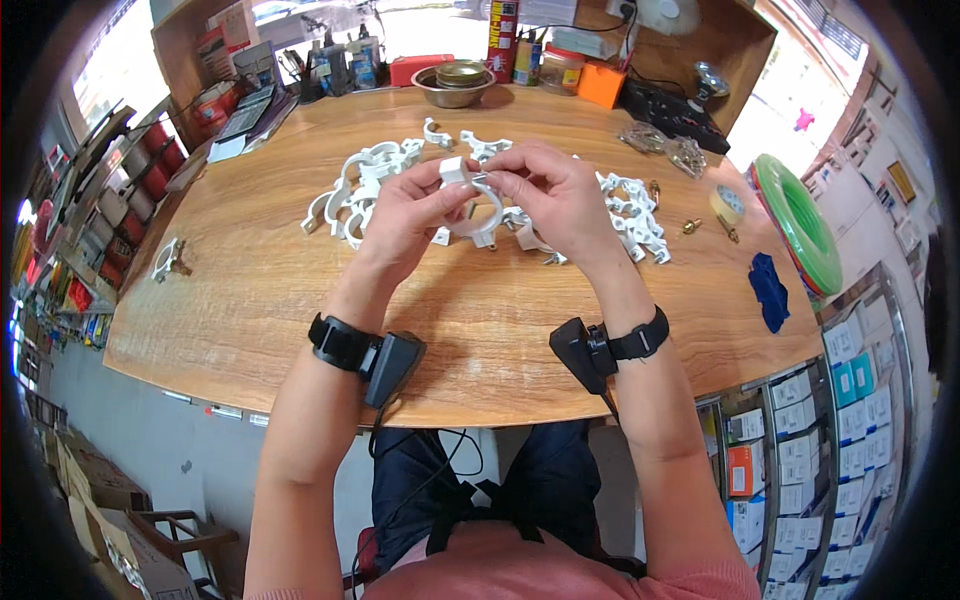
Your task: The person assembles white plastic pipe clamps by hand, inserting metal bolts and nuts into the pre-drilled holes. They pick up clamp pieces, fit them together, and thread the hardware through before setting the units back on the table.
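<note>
Above the middle of the table I hold a white plastic pipe clamp (496, 213), its ring hanging below my fingers. My left hand (405, 215) grips the clamp by its block-shaped end. The fingertips of my right hand (565, 205) are closed on a small silvery screw (479, 177) at the clamp's upper gap; how deep it sits is hidden by the fingers. Behind my left hand lies a heap of larger white clamps (352, 187). Smaller white clamps (640, 225) are spread to the right of my right hand.
Brass fittings (691, 227), a tape roll (728, 203) and a dark blue cloth (768, 292) lie at the right. A lone clamp piece (167, 260) rests far left. Metal bowls (453, 88) and a red spray can (502, 40) stand at the back. Green hose coils (800, 220) stand beside the table.
</note>
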{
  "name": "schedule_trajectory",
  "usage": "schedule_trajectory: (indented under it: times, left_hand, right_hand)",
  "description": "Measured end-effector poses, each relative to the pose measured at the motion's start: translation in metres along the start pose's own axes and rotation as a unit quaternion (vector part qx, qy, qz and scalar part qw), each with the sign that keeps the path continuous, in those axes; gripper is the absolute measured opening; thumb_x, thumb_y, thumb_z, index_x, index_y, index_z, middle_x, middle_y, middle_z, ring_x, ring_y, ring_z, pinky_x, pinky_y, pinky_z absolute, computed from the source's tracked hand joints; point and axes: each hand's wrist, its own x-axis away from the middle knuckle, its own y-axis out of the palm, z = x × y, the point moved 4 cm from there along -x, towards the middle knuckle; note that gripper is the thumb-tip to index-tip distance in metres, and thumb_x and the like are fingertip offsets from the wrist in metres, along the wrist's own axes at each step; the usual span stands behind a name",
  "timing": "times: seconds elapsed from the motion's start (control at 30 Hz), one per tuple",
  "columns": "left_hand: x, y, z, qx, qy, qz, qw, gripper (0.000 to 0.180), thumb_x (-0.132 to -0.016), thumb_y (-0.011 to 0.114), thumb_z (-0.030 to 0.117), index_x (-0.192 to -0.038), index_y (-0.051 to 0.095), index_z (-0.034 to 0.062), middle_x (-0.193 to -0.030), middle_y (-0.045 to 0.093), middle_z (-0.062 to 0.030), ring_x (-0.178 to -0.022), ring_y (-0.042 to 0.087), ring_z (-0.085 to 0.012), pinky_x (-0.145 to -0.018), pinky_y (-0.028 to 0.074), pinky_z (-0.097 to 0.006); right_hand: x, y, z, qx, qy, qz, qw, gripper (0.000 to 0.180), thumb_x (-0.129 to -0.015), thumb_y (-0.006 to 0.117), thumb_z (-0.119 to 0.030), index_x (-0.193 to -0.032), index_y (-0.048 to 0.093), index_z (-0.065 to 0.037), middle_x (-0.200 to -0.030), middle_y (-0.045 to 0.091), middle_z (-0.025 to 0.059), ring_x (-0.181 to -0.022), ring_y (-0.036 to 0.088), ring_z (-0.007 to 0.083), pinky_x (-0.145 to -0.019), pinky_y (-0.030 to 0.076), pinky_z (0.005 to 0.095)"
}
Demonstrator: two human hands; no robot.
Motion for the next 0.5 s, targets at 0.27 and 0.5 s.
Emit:
schedule_trajectory:
  times: [0.27, 0.5]
  left_hand:
    - [0.0019, 0.0079, 0.0005, -0.060, 0.018, 0.000, 0.998, 0.030, -0.077, 0.062, 0.012, -0.105, 0.057, 0.0006, -0.087, 0.061, -0.0028, -0.071, 0.053, -0.0068, -0.062, 0.043, -0.020]
    - [0.0020, 0.0076, -0.0004, -0.146, 0.032, 0.047, 0.988, 0.027, -0.075, 0.061, 0.008, -0.101, 0.058, -0.0004, -0.080, 0.058, 0.0007, -0.068, 0.051, -0.0063, -0.059, 0.042, -0.020]
  right_hand:
    - [0.0021, 0.0075, 0.0031, -0.146, 0.066, 0.097, 0.982, 0.010, -0.073, 0.064, -0.003, -0.082, 0.062, 0.000, -0.076, 0.062, 0.0046, -0.067, 0.057, 0.0094, -0.061, 0.047, 0.0220]
    - [0.0045, 0.0069, 0.0035, -0.158, 0.068, 0.155, 0.973, 0.006, -0.070, 0.065, -0.004, -0.074, 0.064, 0.000, -0.067, 0.062, 0.0047, -0.062, 0.055, 0.0076, -0.055, 0.043, 0.0218]
